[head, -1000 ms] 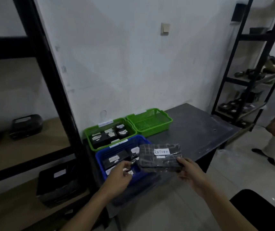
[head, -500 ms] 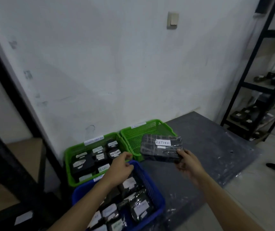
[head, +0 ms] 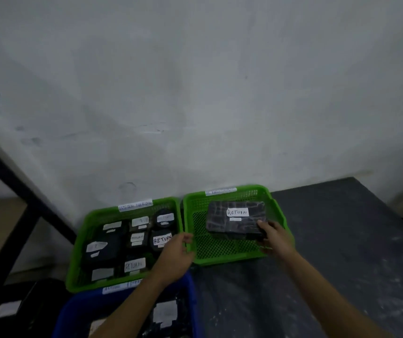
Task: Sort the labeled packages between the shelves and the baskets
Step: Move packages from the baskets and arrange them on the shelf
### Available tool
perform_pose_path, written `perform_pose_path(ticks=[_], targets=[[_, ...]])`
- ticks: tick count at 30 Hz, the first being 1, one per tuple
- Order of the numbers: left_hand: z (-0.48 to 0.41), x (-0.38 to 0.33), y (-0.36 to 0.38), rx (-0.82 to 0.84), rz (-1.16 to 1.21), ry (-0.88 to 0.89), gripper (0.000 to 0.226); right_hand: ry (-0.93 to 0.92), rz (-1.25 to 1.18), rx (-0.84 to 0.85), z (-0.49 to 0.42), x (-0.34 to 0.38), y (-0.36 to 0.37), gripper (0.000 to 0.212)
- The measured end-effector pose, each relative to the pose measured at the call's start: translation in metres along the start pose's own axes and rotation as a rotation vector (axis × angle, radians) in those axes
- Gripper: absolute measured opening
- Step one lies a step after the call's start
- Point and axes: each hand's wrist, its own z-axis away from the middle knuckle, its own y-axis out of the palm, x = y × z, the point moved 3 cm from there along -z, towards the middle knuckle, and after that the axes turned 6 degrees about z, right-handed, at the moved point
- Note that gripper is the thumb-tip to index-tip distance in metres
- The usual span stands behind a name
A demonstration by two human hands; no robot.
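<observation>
A dark wrapped package [head: 229,222] with a white label reading RETURN lies over the right green basket [head: 277,208]. My right hand [head: 272,236] grips its near right corner, thumb on top. Whether the package rests on the basket floor or hangs just above it I cannot tell. The left green basket [head: 83,240] holds several dark labeled packages, some reading RETURN. My left hand [head: 174,254] hovers with relaxed fingers over the gap between the two green baskets and holds nothing. A blue basket [head: 190,289] with labeled packages sits below, partly hidden by my left forearm.
The baskets stand on a dark grey table [head: 342,252] against a white wall. A black shelf frame [head: 12,181] runs along the left, with a dark labeled package [head: 7,308] on a lower shelf at the bottom left.
The view has dropped and closed in on the baskets. My right hand has carried the RETURN package forward and down into the right green basket. My left hand has shifted towards the basket rims.
</observation>
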Motion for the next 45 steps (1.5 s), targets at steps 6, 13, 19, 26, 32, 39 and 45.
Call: perform_pose_path(ticks=[6,13,19,26,32,39,45], targets=[[-0.018,0.012,0.016,-0.032,0.005,-0.122,0.046,0.048,0.194,0.025,-0.061,-0.007,0.036,0.046],[-0.052,0.02,0.014,-0.054,-0.033,-0.142,0.049,0.112,0.201,0.063,-0.094,-0.017,0.065,0.038],[-0.068,0.025,0.022,-0.067,-0.154,-0.049,0.06,0.073,0.285,0.139,-0.11,-0.023,0.082,0.049],[-0.071,0.033,0.025,-0.086,-0.246,0.018,0.062,-0.135,0.528,0.169,-0.1,-0.02,0.094,0.062],[-0.07,0.034,0.025,-0.065,-0.244,0.003,0.064,-0.153,0.551,0.199,-0.099,-0.02,0.089,0.065],[-0.041,0.029,0.017,-0.076,-0.2,-0.022,0.064,-0.266,0.567,0.191,-0.07,0.002,0.077,0.045],[0.016,0.028,0.0,-0.204,-0.105,-0.065,0.053,-0.339,0.651,0.347,-0.017,0.005,0.093,0.04]])
